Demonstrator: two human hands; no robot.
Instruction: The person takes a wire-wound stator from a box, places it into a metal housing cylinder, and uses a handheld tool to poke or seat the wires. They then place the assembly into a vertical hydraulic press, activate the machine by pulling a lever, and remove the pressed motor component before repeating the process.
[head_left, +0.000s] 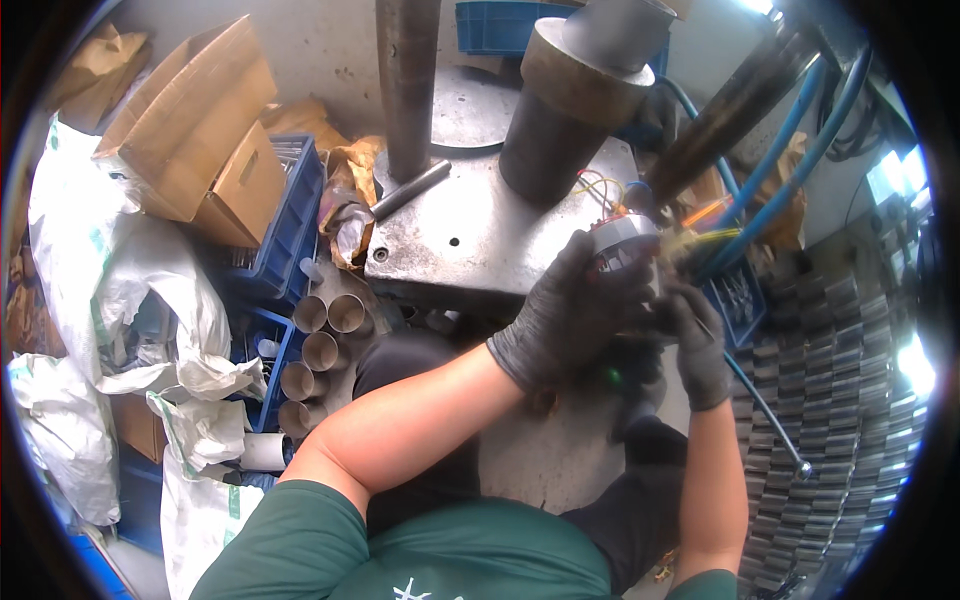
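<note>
Mid-assembly by the look of it: left hand (575, 315) wrapped tight around a small motor stator (622, 243), colored wires (700, 238) poking out just past the fingers. Right hand (697, 345) pinched shut at its underside, grip contents unclear. Probably wire tidying next, needing steady fingers.

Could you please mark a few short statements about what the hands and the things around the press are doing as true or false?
1. Both hands wear dark gloves. True: left hand, right hand.
2. The hands hold a round metal part with coloured wires. True.
3. The cardboard box lies on the person's right. False: it is on the left, above the blue crate.
4. The short metal tubes stand on the grey press table. False: they are stacked below it, at its left.
</note>
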